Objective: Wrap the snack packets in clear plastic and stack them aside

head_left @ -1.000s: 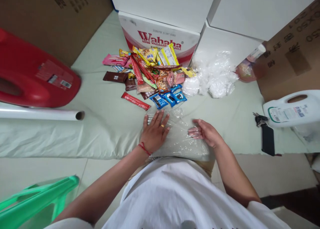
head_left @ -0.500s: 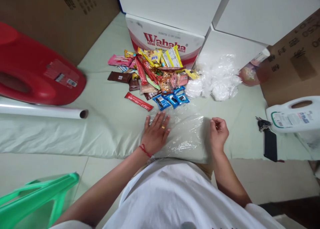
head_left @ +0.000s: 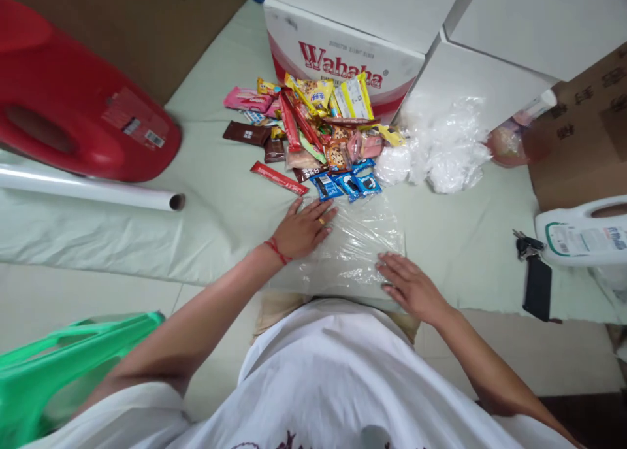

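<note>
Pressing flat now, right hand unclenched, fingers spread on the plastic sheet, left hand still splayed, snack pile untouched.

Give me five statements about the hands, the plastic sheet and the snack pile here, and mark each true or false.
1. The left hand lies flat on the clear plastic sheet. True.
2. The right hand holds a blue snack packet. False: it rests palm down on the sheet and holds nothing.
3. The snack pile lies in front of the Wahaha box. True.
4. The red jug stands upright beside the keys. False: it lies on its side at the far left; the keys are at the right.
5. The roll lies left of the left hand. True.
</note>
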Demonstrator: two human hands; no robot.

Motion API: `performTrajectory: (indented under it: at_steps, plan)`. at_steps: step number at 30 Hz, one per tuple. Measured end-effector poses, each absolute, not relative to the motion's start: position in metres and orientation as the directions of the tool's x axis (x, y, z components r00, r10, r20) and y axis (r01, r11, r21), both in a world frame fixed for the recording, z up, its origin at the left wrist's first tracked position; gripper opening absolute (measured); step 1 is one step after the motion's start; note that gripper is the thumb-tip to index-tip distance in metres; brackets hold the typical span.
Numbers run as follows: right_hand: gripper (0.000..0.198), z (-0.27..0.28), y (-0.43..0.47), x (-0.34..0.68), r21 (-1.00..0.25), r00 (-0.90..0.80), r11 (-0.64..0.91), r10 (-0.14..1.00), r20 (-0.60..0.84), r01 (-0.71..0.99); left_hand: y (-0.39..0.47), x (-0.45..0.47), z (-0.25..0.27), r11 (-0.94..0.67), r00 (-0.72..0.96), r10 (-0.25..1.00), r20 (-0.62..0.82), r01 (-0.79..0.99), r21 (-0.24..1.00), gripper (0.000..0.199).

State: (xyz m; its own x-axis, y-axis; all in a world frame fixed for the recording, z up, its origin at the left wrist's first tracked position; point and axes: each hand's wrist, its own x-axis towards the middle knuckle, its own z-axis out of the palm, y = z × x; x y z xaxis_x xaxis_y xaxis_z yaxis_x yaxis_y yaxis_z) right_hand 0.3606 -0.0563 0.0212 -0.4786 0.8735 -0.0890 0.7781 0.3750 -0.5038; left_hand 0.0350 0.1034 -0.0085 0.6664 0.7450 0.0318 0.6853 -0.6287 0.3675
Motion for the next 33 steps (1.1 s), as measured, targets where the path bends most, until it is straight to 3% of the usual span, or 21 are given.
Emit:
performTrajectory:
  at_steps: [4,8,11,13,15,16,18,20,22,25,29,33]
  plan:
    - [0.04,0.032,-0.063,0.398,-0.487,-0.217,0.204,0.976,0.03,0.849,0.104,0.029,-0.011,-0.643,0.668,0.742,0.06,0.684,0.344,0.056]
    - [0.037,0.049,-0.054,0.358,-0.572,-0.121,0.201,0.977,0.175,0.796,0.099,0.034,-0.01,-0.641,0.656,0.751,0.082,0.693,0.33,0.06]
    - [0.036,0.057,-0.044,0.305,-0.675,-0.408,0.343,0.91,0.068,0.653,0.097,0.035,-0.009,-0.646,0.657,0.749,0.082,0.698,0.309,0.06]
    - [0.034,0.062,-0.036,0.282,-0.764,-0.679,0.404,0.731,-0.06,0.503,0.093,0.034,-0.009,-0.655,0.666,0.742,0.078,0.695,0.296,0.059]
    - [0.034,0.068,-0.024,0.275,-0.814,-0.775,0.38,0.619,-0.128,0.439,0.087,0.033,-0.009,-0.668,0.681,0.729,0.073,0.684,0.292,0.06]
    - [0.035,0.07,-0.014,0.278,-0.808,-0.744,0.362,0.655,-0.134,0.465,0.083,0.032,-0.009,-0.674,0.687,0.723,0.071,0.679,0.291,0.06]
    - [0.036,0.073,0.016,0.29,-0.723,-0.541,0.318,0.836,-0.091,0.613,0.077,0.031,-0.008,-0.685,0.699,0.712,0.068,0.67,0.287,0.061]
    - [0.038,0.072,0.056,0.303,-0.57,-0.329,0.271,0.944,0.001,0.776,0.073,0.031,-0.008,-0.695,0.709,0.702,0.067,0.662,0.28,0.061]
    - [0.052,0.068,0.099,0.312,-0.42,-0.281,0.26,0.96,0.012,0.87,0.071,0.03,-0.007,-0.709,0.722,0.688,0.065,0.65,0.274,0.061]
    - [0.073,0.061,0.15,0.312,-0.249,-0.357,0.323,0.928,-0.107,0.913,0.073,0.029,-0.006,-0.73,0.745,0.664,0.06,0.629,0.265,0.061]
    - [0.062,0.063,0.172,0.31,-0.115,-0.369,0.351,0.894,-0.254,0.929,0.073,0.029,-0.003,-0.729,0.748,0.662,0.05,0.627,0.273,0.06]
    - [0.046,0.079,0.173,0.308,-0.172,-0.183,0.147,0.96,-0.211,0.974,0.073,0.029,-0.003,-0.725,0.748,0.661,0.054,0.618,0.304,0.06]
